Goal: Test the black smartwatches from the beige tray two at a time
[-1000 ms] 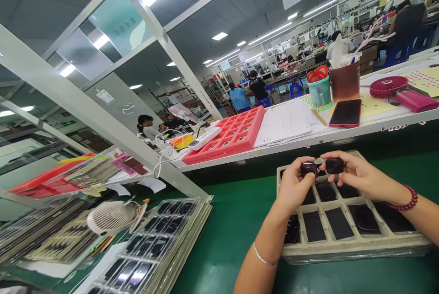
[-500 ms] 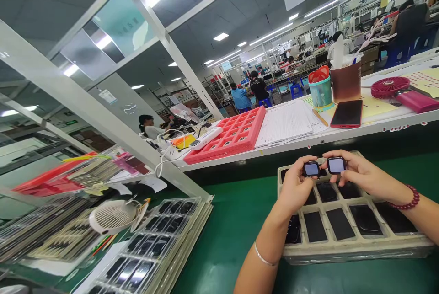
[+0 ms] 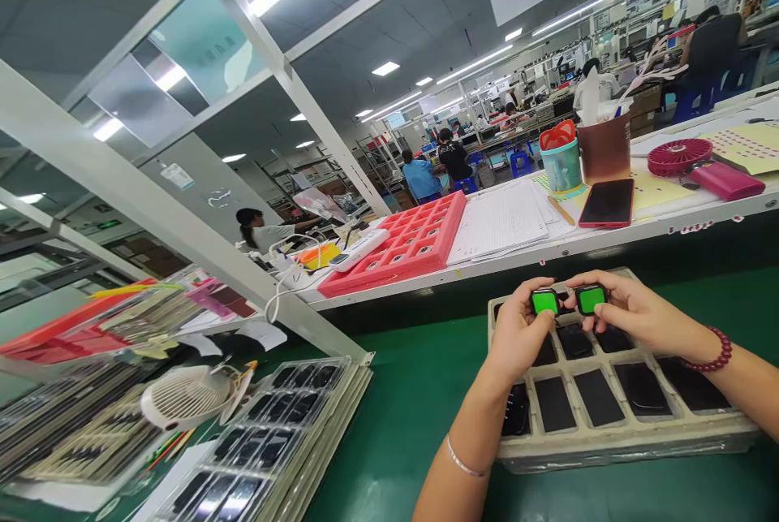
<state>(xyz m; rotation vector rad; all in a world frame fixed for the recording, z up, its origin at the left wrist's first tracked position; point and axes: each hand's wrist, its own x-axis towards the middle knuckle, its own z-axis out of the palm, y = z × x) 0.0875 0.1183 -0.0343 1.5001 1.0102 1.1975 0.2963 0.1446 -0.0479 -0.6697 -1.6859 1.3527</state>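
My left hand is closed on a square smartwatch without a visible strap, its screen lit green. Close beside it, a second smartwatch with the same green screen is pinched between the thumb and fingers of my right hand. My left thumb reaches the lower edge of its watch's screen. Both watches are held up over the far part of a beige compartment tray. Black rectangular pieces lie in the tray's pockets, and my hands hide some of the far ones.
Stacked clear trays with black pieces and a white fan stand on the left of the green table. Along the shelf are a red foam tray, papers, a phone and a cup. Co-workers sit farther back.
Both watch screens have turned from pale bluish white to bright green. The hands keep their hold over the tray; the whole view has shifted slightly.
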